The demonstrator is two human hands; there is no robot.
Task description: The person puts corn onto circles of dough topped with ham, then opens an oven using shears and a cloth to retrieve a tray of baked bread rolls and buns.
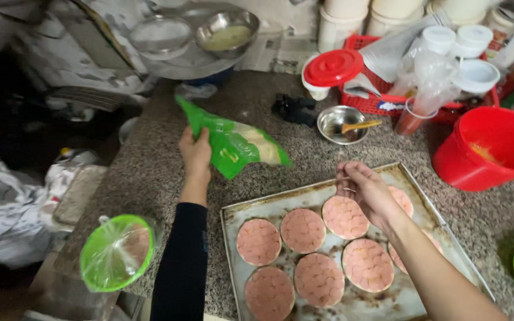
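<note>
- The green plastic bag (233,142) is hanging above the speckled stone counter (150,172), just left of the baking tray (233,214); it is looking light, limp and slippery, sagging toward its pale, filled lower end.
- The left hand (196,153) is gripping the bag at its upper left edge, fingers curled and pressed together around the film. That bunched edge is probably the safest hold, since the smooth film would likely be sliding through a loose grip.
- The right hand (369,193) is hovering over the tray's far side, fingers loosely bent with the tips drawn near each other; I cannot tell whether they are pinching anything.
- The pink round slices (303,230) are lying flat on the tray, several touching at their edges; they are appearing soft, thin and easy to tear, so lifting by the rim would seem wise.
- A small steel bowl (341,123) is sitting beyond the tray, with a red basket (376,102) of containers behind it.
- A red bucket (489,148) is standing to the right.
- A green-lidded container (117,252) is resting near the counter's left edge.
</note>
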